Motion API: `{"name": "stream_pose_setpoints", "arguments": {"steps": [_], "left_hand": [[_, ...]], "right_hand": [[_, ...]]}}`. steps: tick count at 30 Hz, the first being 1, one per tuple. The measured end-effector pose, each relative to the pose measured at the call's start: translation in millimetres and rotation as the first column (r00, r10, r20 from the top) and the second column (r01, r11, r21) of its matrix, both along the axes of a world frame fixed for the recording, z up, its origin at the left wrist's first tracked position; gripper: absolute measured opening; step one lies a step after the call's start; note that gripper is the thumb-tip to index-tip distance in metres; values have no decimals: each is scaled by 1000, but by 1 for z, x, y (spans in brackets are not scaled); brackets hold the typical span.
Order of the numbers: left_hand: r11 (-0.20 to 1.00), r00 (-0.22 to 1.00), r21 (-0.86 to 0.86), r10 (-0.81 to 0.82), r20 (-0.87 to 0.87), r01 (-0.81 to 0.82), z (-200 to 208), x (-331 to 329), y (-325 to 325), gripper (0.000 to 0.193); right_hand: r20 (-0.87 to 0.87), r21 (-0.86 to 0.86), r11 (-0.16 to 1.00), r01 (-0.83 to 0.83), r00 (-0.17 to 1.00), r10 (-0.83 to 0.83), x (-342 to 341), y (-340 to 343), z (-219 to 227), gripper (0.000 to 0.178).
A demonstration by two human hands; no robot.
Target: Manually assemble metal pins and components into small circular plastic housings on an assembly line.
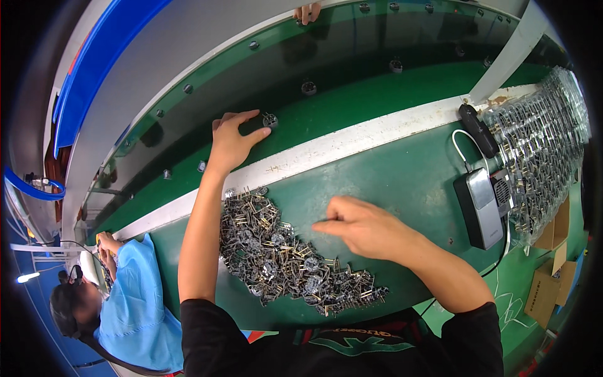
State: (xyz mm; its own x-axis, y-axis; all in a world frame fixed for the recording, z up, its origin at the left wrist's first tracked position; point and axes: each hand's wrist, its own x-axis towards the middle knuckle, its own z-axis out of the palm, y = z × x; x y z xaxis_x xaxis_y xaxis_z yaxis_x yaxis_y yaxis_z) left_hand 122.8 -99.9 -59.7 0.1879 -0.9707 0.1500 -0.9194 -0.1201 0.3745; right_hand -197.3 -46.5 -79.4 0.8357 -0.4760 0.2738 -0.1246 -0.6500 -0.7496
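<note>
My left hand [233,141] reaches over the green conveyor belt, its thumb and index finger spread to either side of a small round dark plug insert with metal pins [270,120]. The thumb tip lies close against the insert; whether it touches cannot be made out. Over the green table my right hand [361,227] is held with curled fingers and one digit stretched out to the left. Whatever may be inside those fingers is hidden. Below and between my hands spreads a heap of similar pinned inserts [270,251].
Several inserts, among them one [308,87], stand along the belt. A white rail [352,135] divides belt from table. To the right are a black-and-silver device with a cable [478,207] and stacked clear trays of parts [540,151]. A co-worker in blue [141,301] sits left; another hand [307,12] touches the far edge.
</note>
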Motion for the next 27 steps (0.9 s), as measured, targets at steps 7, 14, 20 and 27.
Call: {"name": "stream_pose_setpoints", "arguments": {"steps": [7, 14, 20, 27], "left_hand": [[990, 992, 77, -112, -59, 117, 4, 14, 27, 47], [972, 891, -181, -214, -400, 151, 33, -62, 53, 37], [974, 716, -133, -226, -661, 184, 45, -120, 82, 48], [963, 754, -174, -270, -598, 207, 38, -146, 96, 48]], "right_hand": [[84, 20, 974, 225, 970, -226, -14, -28, 8, 19], [201, 346, 890, 296, 904, -378, -9, -18, 33, 11], [265, 821, 553, 145, 760, -593, -5, -2, 48, 10], [448, 221, 869, 443, 745, -494, -4, 1, 46, 17]]}}
